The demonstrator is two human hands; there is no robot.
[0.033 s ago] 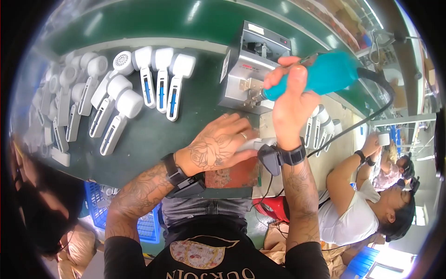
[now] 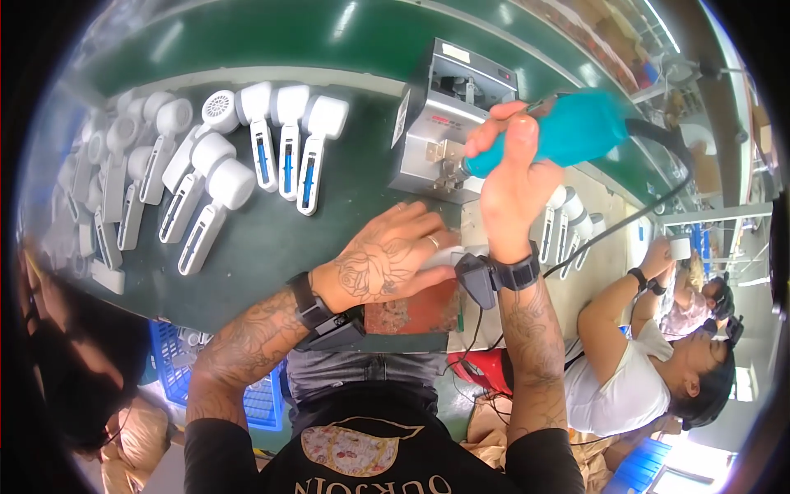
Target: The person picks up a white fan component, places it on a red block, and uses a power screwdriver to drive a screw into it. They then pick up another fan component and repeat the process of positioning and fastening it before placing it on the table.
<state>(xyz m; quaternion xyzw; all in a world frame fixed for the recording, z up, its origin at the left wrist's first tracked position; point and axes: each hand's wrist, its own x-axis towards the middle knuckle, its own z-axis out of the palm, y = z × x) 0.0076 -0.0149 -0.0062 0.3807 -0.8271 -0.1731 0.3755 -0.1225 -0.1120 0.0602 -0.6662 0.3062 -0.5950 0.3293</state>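
My right hand [image 2: 520,169] is wrapped round a teal electric screwdriver [image 2: 588,128], held on its side with its tip at the front of a grey metal screw feeder [image 2: 436,136]. Whether the tip touches the feeder, I cannot tell. My left hand [image 2: 391,255] is closed over a white plastic piece [image 2: 447,257] above a reddish-brown pad [image 2: 411,313]. Fingers and thumb hide most of that piece. To the left lie several white handheld fan-like units with round heads, such as one unit [image 2: 216,210] showing a slot in its handle.
More white units [image 2: 566,226] lie right of the feeder. The screwdriver's black cable [image 2: 613,235] runs past my right wrist. A blue crate [image 2: 173,366] stands below the bench [image 2: 280,255] at left. At right sits a co-worker [image 2: 638,370] holding a white part.
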